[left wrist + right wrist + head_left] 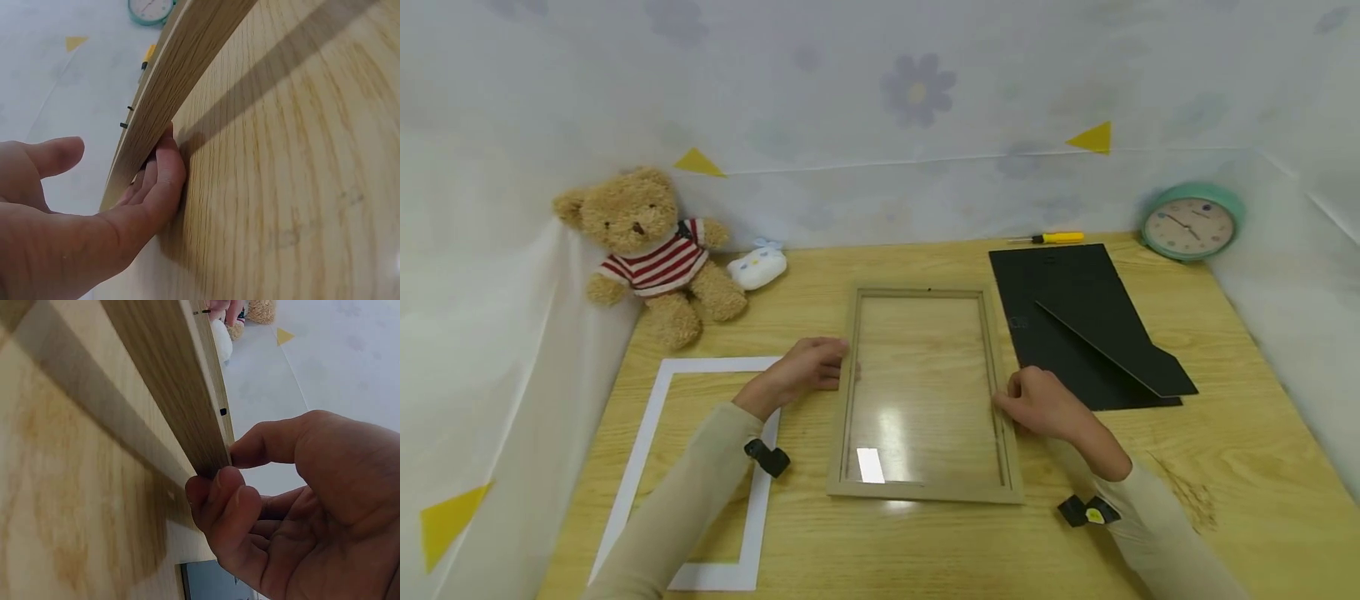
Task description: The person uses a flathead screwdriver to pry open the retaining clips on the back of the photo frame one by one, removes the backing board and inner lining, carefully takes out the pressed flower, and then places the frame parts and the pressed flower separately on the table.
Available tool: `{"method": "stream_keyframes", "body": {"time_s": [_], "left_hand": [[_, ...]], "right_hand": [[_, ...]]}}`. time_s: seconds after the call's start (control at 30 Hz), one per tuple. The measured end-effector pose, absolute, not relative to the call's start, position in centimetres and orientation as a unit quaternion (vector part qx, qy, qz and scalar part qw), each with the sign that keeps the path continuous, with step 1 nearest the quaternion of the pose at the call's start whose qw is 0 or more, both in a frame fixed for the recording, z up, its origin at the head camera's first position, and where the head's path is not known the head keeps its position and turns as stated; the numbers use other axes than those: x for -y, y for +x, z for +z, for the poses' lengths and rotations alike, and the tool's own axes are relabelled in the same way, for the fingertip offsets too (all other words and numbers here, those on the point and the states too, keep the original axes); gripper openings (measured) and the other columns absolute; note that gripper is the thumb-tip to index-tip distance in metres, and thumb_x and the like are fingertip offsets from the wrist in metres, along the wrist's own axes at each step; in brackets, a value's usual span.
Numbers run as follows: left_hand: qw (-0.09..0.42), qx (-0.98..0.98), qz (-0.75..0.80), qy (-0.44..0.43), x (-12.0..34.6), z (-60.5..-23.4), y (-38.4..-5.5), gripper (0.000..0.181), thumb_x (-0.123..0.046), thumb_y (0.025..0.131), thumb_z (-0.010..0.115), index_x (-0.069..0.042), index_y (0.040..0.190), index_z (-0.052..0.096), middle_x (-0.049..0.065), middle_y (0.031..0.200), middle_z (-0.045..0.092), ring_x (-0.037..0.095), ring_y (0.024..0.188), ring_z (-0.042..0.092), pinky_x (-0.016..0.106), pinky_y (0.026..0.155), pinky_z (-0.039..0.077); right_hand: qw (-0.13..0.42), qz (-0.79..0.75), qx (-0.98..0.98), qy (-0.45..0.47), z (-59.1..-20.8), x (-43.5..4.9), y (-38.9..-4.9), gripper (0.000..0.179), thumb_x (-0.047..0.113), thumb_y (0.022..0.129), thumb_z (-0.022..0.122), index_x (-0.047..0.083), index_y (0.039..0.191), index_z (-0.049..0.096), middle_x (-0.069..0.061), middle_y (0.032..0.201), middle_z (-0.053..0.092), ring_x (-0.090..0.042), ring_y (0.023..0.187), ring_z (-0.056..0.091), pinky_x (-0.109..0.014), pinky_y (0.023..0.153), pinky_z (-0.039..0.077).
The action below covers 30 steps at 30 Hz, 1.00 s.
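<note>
A light wood picture frame with a clear pane lies between my hands. At its left edge is my left hand. The left wrist view shows those fingers under the frame's side, while the thumb stands apart from it. My right hand pinches the right edge. In the right wrist view, the thumb is on the upper edge and curled fingertips are beneath the frame's side. Both wrist views show the frame's side raised off the tabletop, with a shadow below.
A white mat border lies under my left forearm. At the right is a black backing board with its stand flap raised. Behind are a teddy bear, a white plush, a yellow screwdriver and a green clock.
</note>
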<state>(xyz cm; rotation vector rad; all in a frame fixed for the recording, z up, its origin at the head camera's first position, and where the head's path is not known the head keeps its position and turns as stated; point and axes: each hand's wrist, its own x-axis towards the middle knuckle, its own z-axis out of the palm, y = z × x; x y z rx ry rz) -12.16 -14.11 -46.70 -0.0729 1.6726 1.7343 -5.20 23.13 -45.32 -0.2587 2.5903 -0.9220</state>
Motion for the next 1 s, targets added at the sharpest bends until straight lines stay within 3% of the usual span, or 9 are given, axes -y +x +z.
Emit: {"method": "stream_keyframes", "body": {"time_s": [0.37,0.63,1.0], "left_hand": [[0.361,-0.606,0.708,-0.027,14.1,-47.4,-11.9,0.043,-0.021,0.109,0.042,0.012,0.136,0.04,0.021,0.11,0.068,0.027,0.098,0.07,0.037,0.088,0.056],[0.369,-0.608,0.703,-0.017,13.8,-47.6,-11.7,0.046,-0.02,0.109,0.041,0.012,0.141,0.037,0.02,0.116,0.065,0.024,0.102,0.069,0.037,0.092,0.054],[0.374,-0.584,0.72,-0.025,13.7,-47.7,-11.5,0.043,-0.012,0.108,0.041,0.01,0.145,0.034,0.014,0.113,0.065,0.02,0.099,0.069,0.036,0.092,0.053]], "right_hand": [[0.152,-0.319,-0.931,-0.09,-45.7,-22.8,-3.3,0.04,0.015,0.096,0.06,0.014,0.058,0.046,0.003,0.049,0.042,-0.012,0.043,0.04,-0.027,0.046,0.033],[0.124,-0.312,-0.938,-0.085,-46.2,-22.7,-2.7,0.036,0.014,0.095,0.061,0.012,0.061,0.05,0.003,0.052,0.044,-0.013,0.045,0.041,-0.027,0.048,0.033],[0.136,-0.308,-0.939,-0.077,-46.6,-22.6,-2.4,0.035,0.016,0.096,0.061,0.012,0.062,0.052,0.002,0.053,0.046,-0.013,0.046,0.043,-0.029,0.05,0.035]]}}
